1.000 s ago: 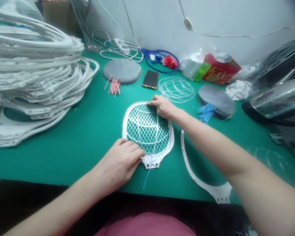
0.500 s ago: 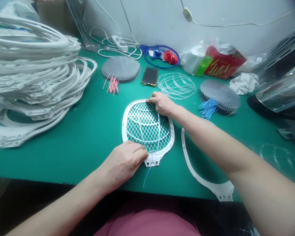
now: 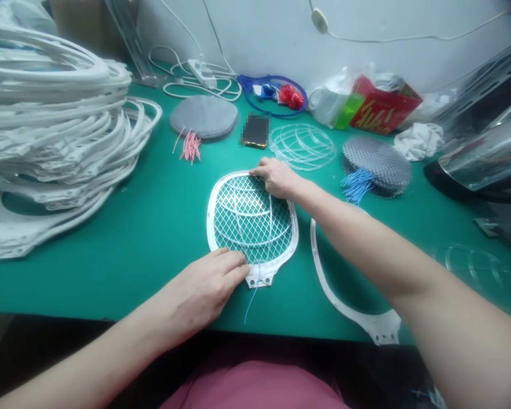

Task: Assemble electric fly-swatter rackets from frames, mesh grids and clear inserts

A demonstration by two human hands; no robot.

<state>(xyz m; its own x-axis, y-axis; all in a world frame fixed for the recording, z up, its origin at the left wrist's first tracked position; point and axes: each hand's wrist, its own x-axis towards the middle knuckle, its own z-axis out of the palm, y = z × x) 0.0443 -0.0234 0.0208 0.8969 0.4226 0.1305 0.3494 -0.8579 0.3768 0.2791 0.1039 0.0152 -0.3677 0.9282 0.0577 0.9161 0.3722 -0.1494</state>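
- the racket-head frame (image 3: 210, 218) lies flat on the green tabletop (image 3: 166, 227), between the person's two hands.
- the left hand (image 3: 210, 284) touches the frame's lower left rim, fingers curled and close together; whether it grips or only presses, one cannot tell.
- the right hand (image 3: 279, 179) has its fingertips gathered at the top rim, touching it; a pinch cannot be confirmed.
- done, it seems: a diamond mesh (image 3: 255, 224) and curved plastic ribs (image 3: 251, 213) span this frame's opening, and a blue wire (image 3: 250, 304) crosses its neck.
- apparently unfinished: the wire's lower end trails loose onto the tabletop, and the mesh edge under the fingers is hidden, so its seating cannot be judged.
- seemingly untouched: a second frame (image 3: 381, 328) under the right forearm, partly hidden, shows only rim and neck; the tall frame stack (image 3: 68, 136), mesh discs (image 3: 378, 162) and blue wires (image 3: 357, 184) suggest much remains.
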